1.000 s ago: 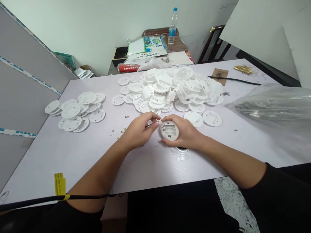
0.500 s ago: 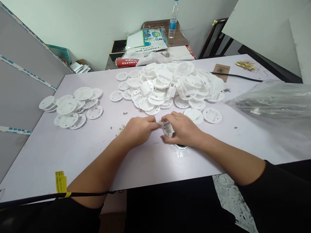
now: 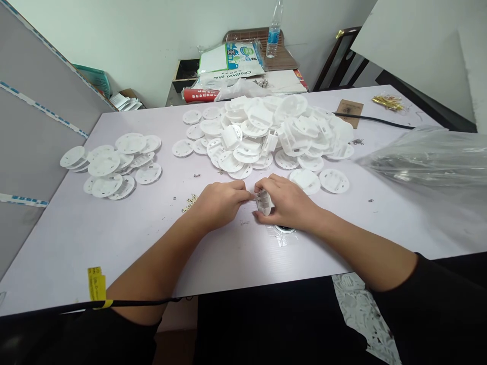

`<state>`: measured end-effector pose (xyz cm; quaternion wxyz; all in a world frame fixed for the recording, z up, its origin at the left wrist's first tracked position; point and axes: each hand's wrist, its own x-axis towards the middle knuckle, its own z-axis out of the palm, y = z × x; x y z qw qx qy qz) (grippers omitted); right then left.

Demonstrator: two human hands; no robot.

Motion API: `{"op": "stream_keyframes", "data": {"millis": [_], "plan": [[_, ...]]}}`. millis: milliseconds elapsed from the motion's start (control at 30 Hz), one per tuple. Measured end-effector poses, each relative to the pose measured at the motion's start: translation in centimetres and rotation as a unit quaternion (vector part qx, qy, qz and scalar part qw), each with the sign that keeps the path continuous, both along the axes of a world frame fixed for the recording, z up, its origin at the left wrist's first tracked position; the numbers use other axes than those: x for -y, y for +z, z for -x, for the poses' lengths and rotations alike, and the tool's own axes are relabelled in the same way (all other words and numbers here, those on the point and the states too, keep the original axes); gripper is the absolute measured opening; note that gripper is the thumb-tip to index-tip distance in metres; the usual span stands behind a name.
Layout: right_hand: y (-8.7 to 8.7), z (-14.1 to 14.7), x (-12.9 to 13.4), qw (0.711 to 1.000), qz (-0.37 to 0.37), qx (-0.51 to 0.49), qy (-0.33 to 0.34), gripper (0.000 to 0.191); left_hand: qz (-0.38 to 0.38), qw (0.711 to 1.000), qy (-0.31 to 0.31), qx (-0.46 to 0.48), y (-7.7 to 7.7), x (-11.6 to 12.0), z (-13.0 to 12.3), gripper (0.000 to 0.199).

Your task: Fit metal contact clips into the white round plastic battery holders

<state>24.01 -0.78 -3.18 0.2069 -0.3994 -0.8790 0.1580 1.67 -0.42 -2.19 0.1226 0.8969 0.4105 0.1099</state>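
Observation:
My right hand (image 3: 287, 202) grips a round white plastic cover (image 3: 265, 203) by its edges, tilted up so its ribbed inside faces left. Fingers of my left hand (image 3: 224, 203) are pinched at the left edge of this cover. Whatever sits between those fingertips is too small to make out. Beside my left wrist lies a little heap of small brass-coloured metal parts (image 3: 189, 203). Partly hidden under my right hand is a dark round object with a pale rim (image 3: 285, 229), with clear tape around it on the table.
A big pile of white round covers (image 3: 258, 119) lies beyond my hands; a smaller group (image 3: 104, 165) is at left. On the right are a clear plastic bag (image 3: 426, 157), a black cable (image 3: 380, 119) and gold-coloured parts (image 3: 388, 103). A water bottle (image 3: 273, 38) stands behind.
The view has shifted slightly. Both hands keep nearly the same pose at the cover, and a little more of the brass-coloured heap shows beside my left wrist.

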Motion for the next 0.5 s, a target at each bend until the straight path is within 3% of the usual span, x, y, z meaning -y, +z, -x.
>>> {"op": "stream_keyframes", "data": {"millis": [500], "plan": [[0.3, 0.3, 0.3, 1.0, 0.026, -0.011, -0.001, 0.034, -0.038, 0.992, 0.028, -0.114, 1.2, 0.8, -1.5, 0.032]]}}
